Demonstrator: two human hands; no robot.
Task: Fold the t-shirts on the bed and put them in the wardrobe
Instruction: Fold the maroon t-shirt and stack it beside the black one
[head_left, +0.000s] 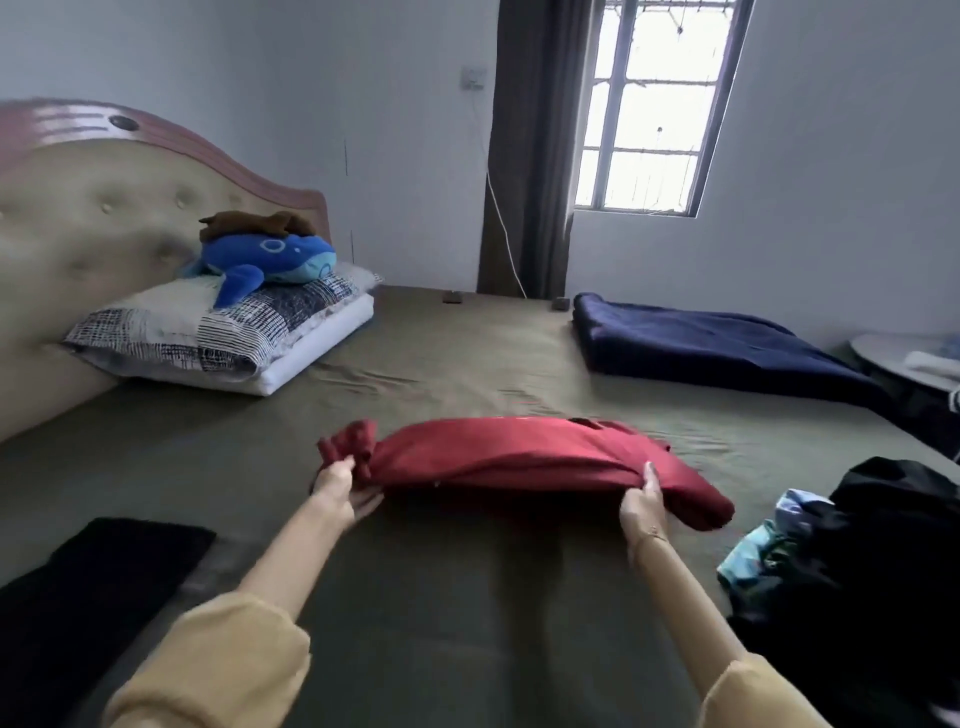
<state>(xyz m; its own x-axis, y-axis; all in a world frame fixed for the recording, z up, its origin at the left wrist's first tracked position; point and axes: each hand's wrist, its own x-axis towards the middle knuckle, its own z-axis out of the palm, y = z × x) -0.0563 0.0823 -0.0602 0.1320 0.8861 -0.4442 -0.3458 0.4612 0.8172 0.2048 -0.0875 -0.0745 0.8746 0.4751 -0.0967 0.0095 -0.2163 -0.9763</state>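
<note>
Yellow sleeves (218, 670) reach out; left hand (340, 491) and right hand (644, 506) each grip the red shirt (524, 457) on the bed (467, 597), dark clothes pile (872, 545) beside.

The fingers of the right hand (644, 501) are tucked under the red t-shirt (524, 460) and are not visible. The near edge of that shirt is motion-blurred. The black garment (93, 587) at lower left and the dark clothes pile (878, 551) at right are cut off by the frame edges. Individual items in the pile cannot be distinguished. The headboard (88, 208) is cropped at left.
</note>
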